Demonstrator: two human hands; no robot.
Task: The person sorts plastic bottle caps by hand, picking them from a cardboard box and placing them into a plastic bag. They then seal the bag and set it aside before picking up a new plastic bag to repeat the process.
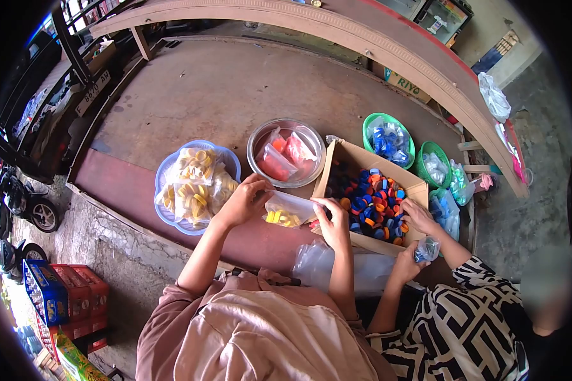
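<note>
A clear plastic bag (pixel 292 206) with yellow bottle caps (pixel 282 218) in its bottom corner is stretched between my two hands. My left hand (pixel 248 198) pinches the bag's left end, fingers closed. At the other end, my right hand (pixel 332 220) grips the plastic between thumb and fingers. Left of them stands a light blue basket (pixel 164 178) with filled bags of yellow caps (pixel 194 190). Just beyond the bag is a metal bowl (pixel 255 147) holding bags of red pieces (pixel 279 162). A cardboard box (pixel 362 154) of loose blue, orange and red caps (pixel 378 206) is right of my right hand.
A co-worker in a patterned sleeve has one hand (pixel 419 216) at the box and the other (pixel 405 263) around a small bag (pixel 427 249). Green baskets (pixel 413 147) of bagged caps stand beyond. Plastic sheets (pixel 356 270) lie near me. A wooden rail (pixel 388 54) borders the platform.
</note>
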